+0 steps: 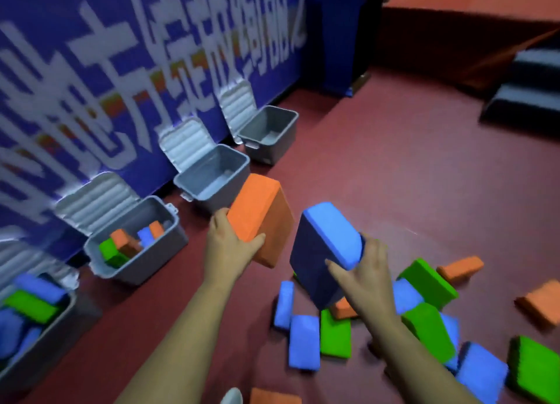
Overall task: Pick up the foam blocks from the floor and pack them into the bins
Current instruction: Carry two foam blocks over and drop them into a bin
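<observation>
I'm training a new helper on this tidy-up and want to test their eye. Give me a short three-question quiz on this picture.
1. True or false: the left hand grips an orange foam block.
2. What does the right hand hold? A: a green foam block. B: a blue foam block. C: a bin lid.
3. Fill in: the grey plastic bin farthest from the camera holds ___ blocks.

Key: 1 true; 2 B; 3 no.
</observation>
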